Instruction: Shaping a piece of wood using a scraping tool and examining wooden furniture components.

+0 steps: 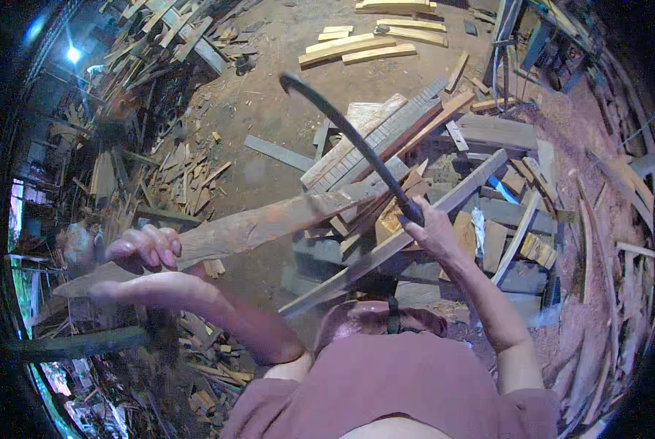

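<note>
Each grip is clenched: left hand (148, 249) on a long plank (247, 224), right hand (435, 228) on a hooked bar (351, 134).

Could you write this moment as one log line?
left hand: gripping long board | right hand: gripping dark hooked bar | pale planks: on floor

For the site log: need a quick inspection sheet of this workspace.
Surface: brown floor, littered.
Job's things: long wooden plank, slanting; dark pry bar, hooked at its far end.
Clutter: heaped offcuts at left; jumbled boards at right.
Hands: left hand around the wooden plank's near end; right hand gripping the pry bar.
Cables: nothing seen clearly.
Surroundings: lit lamp upper left; pale timbers at top.
</note>
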The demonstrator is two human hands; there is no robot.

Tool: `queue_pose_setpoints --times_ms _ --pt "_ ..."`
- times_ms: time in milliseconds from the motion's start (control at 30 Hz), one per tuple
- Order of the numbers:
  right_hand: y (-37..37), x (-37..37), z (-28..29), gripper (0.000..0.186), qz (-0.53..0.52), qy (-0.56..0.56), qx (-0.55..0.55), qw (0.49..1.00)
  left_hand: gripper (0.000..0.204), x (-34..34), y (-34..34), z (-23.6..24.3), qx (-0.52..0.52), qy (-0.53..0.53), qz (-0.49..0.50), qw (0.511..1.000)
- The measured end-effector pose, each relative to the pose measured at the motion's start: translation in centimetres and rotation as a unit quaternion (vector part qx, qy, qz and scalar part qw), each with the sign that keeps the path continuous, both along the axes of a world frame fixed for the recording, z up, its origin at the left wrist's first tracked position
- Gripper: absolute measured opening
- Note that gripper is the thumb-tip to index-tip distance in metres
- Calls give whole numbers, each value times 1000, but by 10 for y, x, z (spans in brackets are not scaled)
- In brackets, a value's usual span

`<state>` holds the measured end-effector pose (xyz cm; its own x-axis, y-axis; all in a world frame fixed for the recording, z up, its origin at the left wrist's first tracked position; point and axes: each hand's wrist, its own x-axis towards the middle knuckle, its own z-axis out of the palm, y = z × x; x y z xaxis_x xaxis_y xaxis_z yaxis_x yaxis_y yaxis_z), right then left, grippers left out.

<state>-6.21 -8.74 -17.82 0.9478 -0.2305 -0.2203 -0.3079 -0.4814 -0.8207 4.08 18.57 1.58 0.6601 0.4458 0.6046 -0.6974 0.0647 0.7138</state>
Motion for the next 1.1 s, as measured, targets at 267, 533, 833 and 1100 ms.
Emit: queue_pose_setpoints --times_ms 267,533,833,1100 --pt "-3 0 -101 40 41 0 -70 997 62 8 -6 -4 -18 -25 -25 999" --pt "7 17 -50 43 74 -28 -70 994 66 14 7 -9 -29 -27 -67 997" --pt "8 11 -62 33 58 -77 -74 993 67 16 -4 -2 -39 10 -11 999" --pt "1 10 -77 45 61 10 -68 996 68 20 13 -10 -31 -19 -65 997"
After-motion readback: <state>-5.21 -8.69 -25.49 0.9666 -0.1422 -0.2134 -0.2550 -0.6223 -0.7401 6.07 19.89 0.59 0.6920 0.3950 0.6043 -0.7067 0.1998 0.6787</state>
